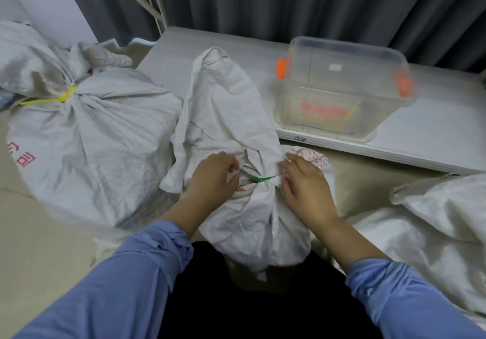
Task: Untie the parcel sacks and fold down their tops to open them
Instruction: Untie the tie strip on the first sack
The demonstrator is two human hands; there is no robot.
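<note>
A white woven parcel sack [252, 223] stands right in front of me, its neck cinched by a green tie [259, 179]. Its long loose top [226, 101] flops away from me. My left hand [213, 178] grips the bunched neck just left of the tie. My right hand [305, 186] pinches the tie's thin tail at the right side of the neck. A second, larger white sack [86, 138] with red print sits to the left, closed with a yellow tie [65, 97].
A clear plastic bin [342, 88] with orange latches sits on a low white platform [420, 138] behind the sack. Another white sack [434, 228] lies at the right. Grey curtains and a white metal frame [155, 4] stand behind. The beige floor [39, 233] shows at the left.
</note>
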